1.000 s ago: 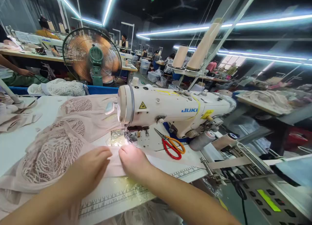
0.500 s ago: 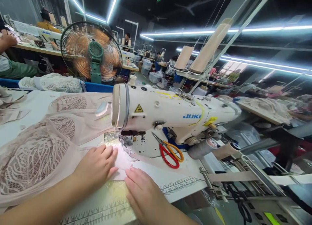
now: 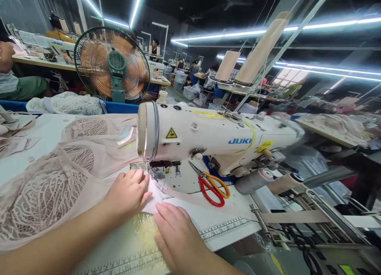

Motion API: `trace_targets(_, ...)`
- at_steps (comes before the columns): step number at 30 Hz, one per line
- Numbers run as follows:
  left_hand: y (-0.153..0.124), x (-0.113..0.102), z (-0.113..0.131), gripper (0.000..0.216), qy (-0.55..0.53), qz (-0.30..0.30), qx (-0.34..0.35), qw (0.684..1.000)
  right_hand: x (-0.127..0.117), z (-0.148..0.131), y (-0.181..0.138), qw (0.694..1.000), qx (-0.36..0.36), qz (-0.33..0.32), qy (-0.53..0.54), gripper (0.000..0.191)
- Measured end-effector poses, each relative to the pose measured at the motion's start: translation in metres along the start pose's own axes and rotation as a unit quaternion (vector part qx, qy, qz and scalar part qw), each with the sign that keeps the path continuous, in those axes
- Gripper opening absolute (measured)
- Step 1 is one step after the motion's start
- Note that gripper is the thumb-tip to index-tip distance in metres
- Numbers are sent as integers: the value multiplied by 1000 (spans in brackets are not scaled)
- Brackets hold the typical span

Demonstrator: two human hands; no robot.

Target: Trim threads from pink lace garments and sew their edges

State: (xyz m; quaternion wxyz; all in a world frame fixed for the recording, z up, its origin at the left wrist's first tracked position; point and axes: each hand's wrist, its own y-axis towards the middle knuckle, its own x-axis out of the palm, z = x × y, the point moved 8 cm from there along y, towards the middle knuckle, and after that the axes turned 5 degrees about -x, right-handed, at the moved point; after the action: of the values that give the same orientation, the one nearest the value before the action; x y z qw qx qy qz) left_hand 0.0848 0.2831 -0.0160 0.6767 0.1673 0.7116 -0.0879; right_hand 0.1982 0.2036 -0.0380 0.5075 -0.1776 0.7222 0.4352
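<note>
White tabletop [image 3: 205, 215]: it is spreading beneath your work, a printed ruler scale running along its near side.
Right hand [image 3: 175, 231]: you are resting it open, palm down, fingers nearly straight, their tips lying at the edge of the pale cloth [image 3: 154, 192].
Left hand [image 3: 127, 189]: you are laying it open on the same cloth, fingers slightly bent, thumb standing apart, fingertips sitting close to the presser foot [image 3: 150, 170].
Pale cloth: it is lying between your hands, leading toward the presser foot; how far it is reaching underneath is hidden.
Handling: you are probably doing best by pressing lightly, smoothing out ripples, letting the machine do the pulling and minding those left fingertips beside the needle area.
Beige garment [image 3: 104, 164]: it is spreading leftward, lace panels showing; its weight could be dragging, so giving it slack seems wise.
Scissors [image 3: 203, 174]: they are lying beside the machine bed, handles pointing toward you.
JUKI machine [image 3: 184, 128]: its white arm is stretching across, just beyond your hands.
Blue bin [image 3: 122, 108]: it is standing behind the table, white lace [image 3: 67, 103] heaping at its rim; its depth is not showing.
Green fan [image 3: 117, 62]: it is standing beyond the bin.
Far tub [image 3: 180, 76]: it is standing near clear bags [image 3: 190, 91]; the contents are staying unreadable from here.
</note>
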Motion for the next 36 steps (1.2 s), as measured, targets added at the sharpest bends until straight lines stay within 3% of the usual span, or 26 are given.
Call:
trace_targets(9, -6, 2, 4, 26, -24, -5, 39, 999, 2, -2, -1, 1000, -2, -3, -9, 38)
trace_targets(18, 8, -3, -9, 22, -21, 12, 82, 996, 15, -3, 15, 999, 32, -16, 26, 39)
trace_targets(22, -11, 0, 2, 34, -14, 20, 116, 993, 22, -6, 29, 998, 55, -30, 31, 44)
trace_targets(27, -35, 6, 3, 47, -58, 23, 105, 993, 23, -9, 34, 996, 56, -32, 57, 46)
trace_targets(36, -42, 1, -2, 45, -2, 86, 211, 974, 14, -12, 28, 997, 4, -2, 76, 34)
